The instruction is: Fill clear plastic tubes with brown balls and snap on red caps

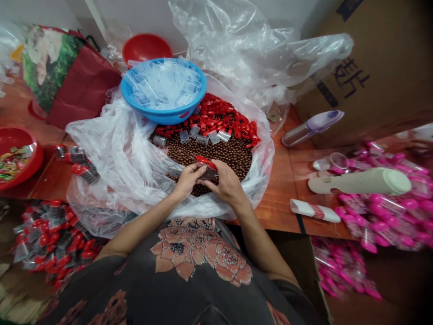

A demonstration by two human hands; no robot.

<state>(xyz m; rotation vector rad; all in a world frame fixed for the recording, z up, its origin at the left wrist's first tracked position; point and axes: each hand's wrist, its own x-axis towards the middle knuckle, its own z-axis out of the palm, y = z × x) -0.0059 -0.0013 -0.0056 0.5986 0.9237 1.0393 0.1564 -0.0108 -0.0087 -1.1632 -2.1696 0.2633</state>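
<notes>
Between both hands is a small clear plastic container (209, 172) with a red cap (204, 160) at its top. My left hand (187, 179) pinches it from one side, and my right hand (229, 183) wraps it from the other. Dark contents show through its wall, partly hidden by fingers. Just below lie many small brown balls (226, 155) in a large clear plastic bag (262, 167) with its edges folded down. Loose red caps (237, 123) are heaped at the far side of the balls, with several empty clear containers (202, 140) in front of them.
A blue bowl (162, 118) full of clear containers stands at the bag's far left. Red-capped containers (54, 239) are piled at lower left, pink-capped ones (389, 216) at right. A tumbler (311, 128), a pale green cylinder (355, 181) and a cardboard box (379, 54) stand or lie right.
</notes>
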